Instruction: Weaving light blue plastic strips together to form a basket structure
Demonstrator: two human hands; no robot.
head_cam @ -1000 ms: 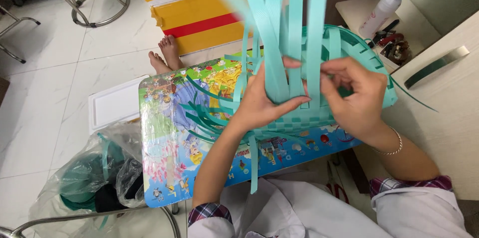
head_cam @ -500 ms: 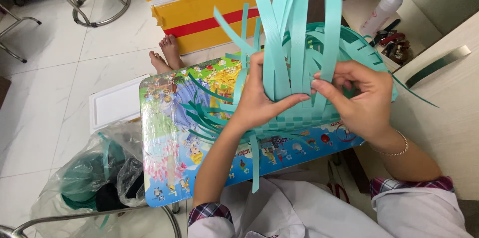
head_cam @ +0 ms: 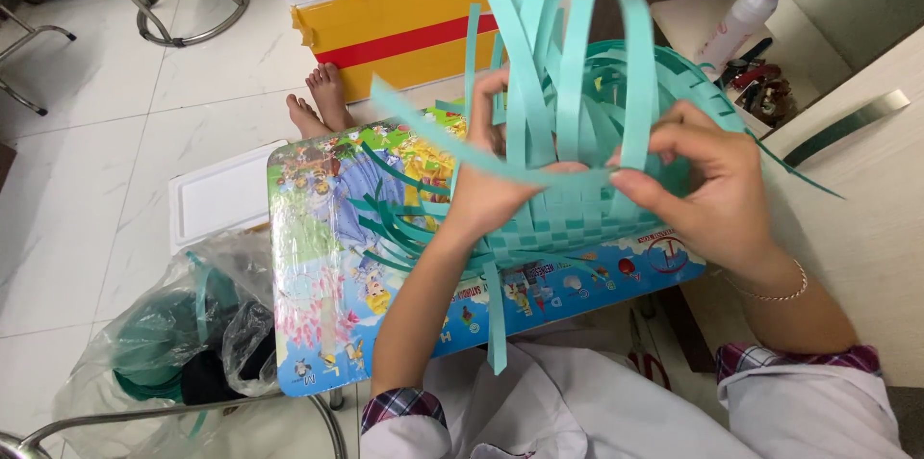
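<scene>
A half-woven teal basket (head_cam: 577, 218) of flat plastic strips rests on a small colourful cartoon-printed table (head_cam: 318, 276). Several loose strip ends (head_cam: 568, 45) stand up from its rim. My left hand (head_cam: 491, 180) grips the near wall of the basket, with one long horizontal strip (head_cam: 433, 132) running across its fingers to the left. My right hand (head_cam: 707, 185) pinches the other end of that strip against the basket's right side. Darker green strips (head_cam: 385, 218) fan out on the table beside the basket.
A yellow box with a red band (head_cam: 385, 7) stands behind the table, with bare feet (head_cam: 322, 98) in front of it. A white lid (head_cam: 217, 194) and a clear plastic bag of green material (head_cam: 164, 344) lie at left. A white bottle with a blue cap (head_cam: 741, 16) is at right.
The upright strips have spread apart and the basket sits lower in view. A horizontal strip now stretches between my hands across the basket's front; my right hand has shifted slightly right.
</scene>
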